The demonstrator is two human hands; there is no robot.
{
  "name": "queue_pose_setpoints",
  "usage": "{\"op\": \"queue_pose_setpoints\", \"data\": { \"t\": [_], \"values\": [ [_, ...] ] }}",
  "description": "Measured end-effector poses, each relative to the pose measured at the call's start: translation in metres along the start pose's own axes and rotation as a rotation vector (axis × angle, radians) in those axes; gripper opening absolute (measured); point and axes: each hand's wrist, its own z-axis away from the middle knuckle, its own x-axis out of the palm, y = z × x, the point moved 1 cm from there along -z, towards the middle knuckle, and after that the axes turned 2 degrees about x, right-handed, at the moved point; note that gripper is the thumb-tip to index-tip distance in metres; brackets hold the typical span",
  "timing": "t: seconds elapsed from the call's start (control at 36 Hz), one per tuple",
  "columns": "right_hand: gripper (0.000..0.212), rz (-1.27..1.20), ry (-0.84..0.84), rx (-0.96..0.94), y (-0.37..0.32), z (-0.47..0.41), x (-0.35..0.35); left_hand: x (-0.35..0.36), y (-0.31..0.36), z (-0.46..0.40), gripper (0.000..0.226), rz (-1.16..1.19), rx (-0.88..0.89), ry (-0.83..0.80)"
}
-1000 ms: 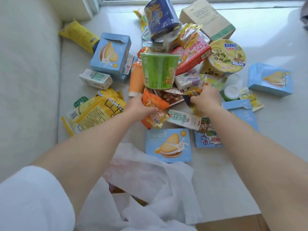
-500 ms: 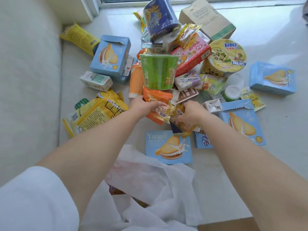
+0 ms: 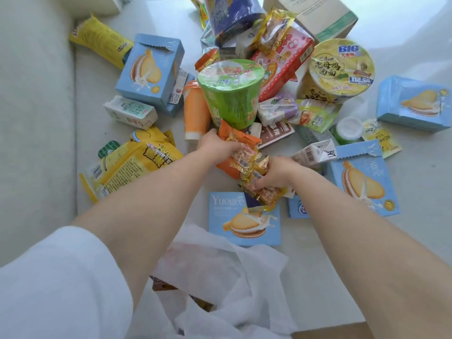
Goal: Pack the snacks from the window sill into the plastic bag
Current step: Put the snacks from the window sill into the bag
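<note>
A heap of snacks covers the white window sill point(image 3: 415, 172). My left hand point(image 3: 215, 145) grips an orange snack packet point(image 3: 236, 140) at the foot of the green cup noodle point(image 3: 230, 94). My right hand point(image 3: 276, 172) is closed on a bunch of small gold-wrapped snack packets point(image 3: 259, 189), held just above a flat blue Yuogee biscuit box point(image 3: 244, 223). The white plastic bag point(image 3: 220, 272) lies open at the sill's near edge, below both forearms, with a brown packet point(image 3: 159, 285) showing inside.
A yellow cup noodle point(image 3: 340, 69), a red-pink box point(image 3: 281, 62), a dark blue pack point(image 3: 232, 15) and a cardboard carton point(image 3: 318, 13) stand behind. More blue biscuit boxes point(image 3: 151, 69), yellow bags point(image 3: 132, 165) and milk cartons point(image 3: 129, 111) lie around. A white cushioned wall point(image 3: 31, 118) bounds the left side.
My right hand gathered small gold packets and drew them toward me, over the blue box. My left hand shifted onto the orange packet. The view moved closer to the pile.
</note>
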Motion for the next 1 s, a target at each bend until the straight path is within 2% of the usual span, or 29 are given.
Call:
{"op": "queue_pose_setpoints", "data": {
  "t": [0.14,0.36,0.47,0.58,0.64,0.78,0.86,0.97,1.0],
  "values": [
    [0.082,0.056,0.062,0.016,-0.004,0.002,0.009,0.002,-0.003,0.004,0.061,0.010,-0.002,0.037],
    [0.061,-0.027,0.205,0.053,-0.006,0.026,0.014,-0.006,-0.014,0.034,0.045,0.088,0.066,0.060],
    [0.065,-0.177,0.283,0.113,0.000,0.045,0.018,-0.020,-0.019,0.065,0.048,0.203,0.166,0.057],
    [0.052,-0.490,0.345,0.112,0.003,0.070,0.021,-0.040,-0.028,0.109,0.054,0.335,0.276,0.090],
    [0.046,-0.637,0.341,0.061,0.004,0.082,0.026,-0.052,-0.033,0.131,0.050,0.426,0.305,0.104],
    [0.046,-0.892,0.289,-0.069,-0.007,0.112,0.045,-0.080,-0.057,0.175,0.046,0.573,0.373,0.085],
    [0.067,-0.957,0.173,-0.103,-0.018,0.130,0.062,-0.088,-0.081,0.195,0.046,0.561,0.383,0.088],
    [0.061,-0.929,0.092,-0.132,-0.035,0.149,0.088,-0.085,-0.116,0.213,0.047,0.437,0.336,0.086],
    [0.066,-0.885,0.102,-0.131,-0.040,0.152,0.095,-0.083,-0.125,0.218,0.048,0.430,0.319,0.069]
  ]
}}
